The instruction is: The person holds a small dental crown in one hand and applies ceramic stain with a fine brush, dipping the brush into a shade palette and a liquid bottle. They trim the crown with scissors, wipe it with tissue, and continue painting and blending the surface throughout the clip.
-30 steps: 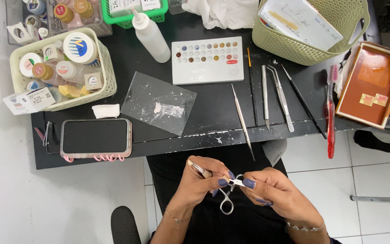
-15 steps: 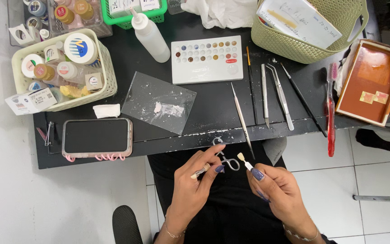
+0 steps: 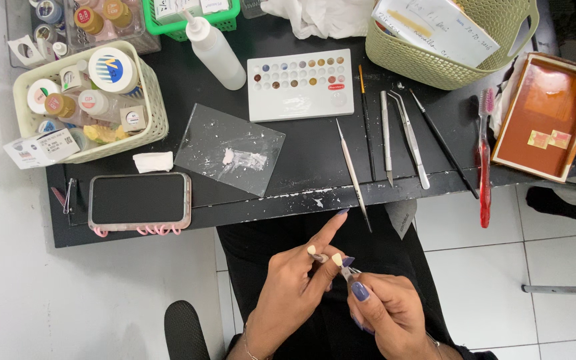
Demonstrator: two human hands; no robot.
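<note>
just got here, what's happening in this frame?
A person sits at a black table doing fake-nail work over their lap. The left hand pinches a small cream nail tip, index finger pointing up. The right hand holds a small metal tool against it; which tool is unclear. On the table lie a phone, a clear plastic sheet, a white palette of colour samples, a row of metal tools and a basket of small jars.

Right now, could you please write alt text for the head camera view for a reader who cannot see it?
Two hands meet over the person's lap: the left hand and right hand pinch small pale nail tips between their fingers. Beyond lies a black table with a phone, slim metal tools and baskets.
</note>
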